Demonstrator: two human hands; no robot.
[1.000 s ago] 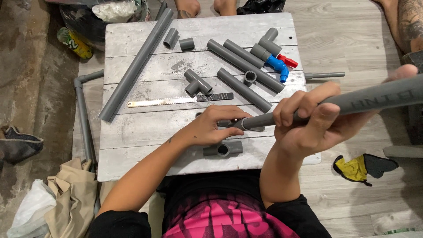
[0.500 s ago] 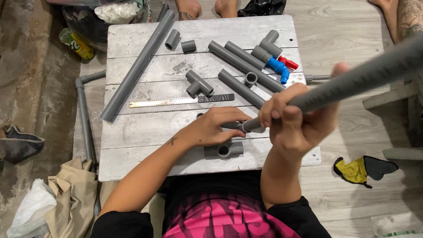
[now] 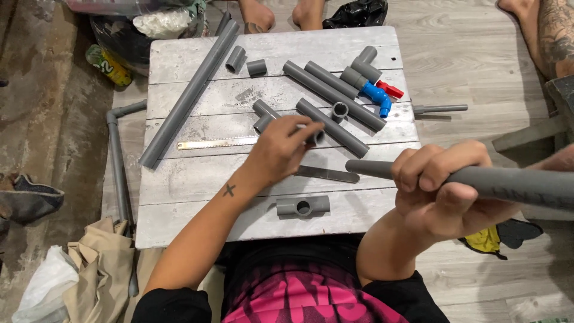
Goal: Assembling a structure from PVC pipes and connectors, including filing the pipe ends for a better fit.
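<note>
My right hand (image 3: 445,191) grips a long grey pipe (image 3: 520,184) that runs off to the right; its free end (image 3: 354,167) hangs over the table's right side. My left hand (image 3: 281,149) reaches over the middle of the white plank table (image 3: 197,179), fingertips pinching the open end of a grey tee fitting (image 3: 262,113). A dark flat blade (image 3: 327,174) lies just below that hand. Another grey tee (image 3: 303,206) sits at the near edge.
On the table lie a long grey pipe (image 3: 188,96), a metal ruler (image 3: 215,143), several shorter pipes (image 3: 332,127), couplings (image 3: 236,58) and a blue valve with a red handle (image 3: 378,96). Other people's feet (image 3: 257,15) are at the far edge. Bags lie at left.
My left hand left the pipe's end and moved up to the tee fitting, leaving the dark blade on the table. My right hand swung the pipe lower and to the right.
</note>
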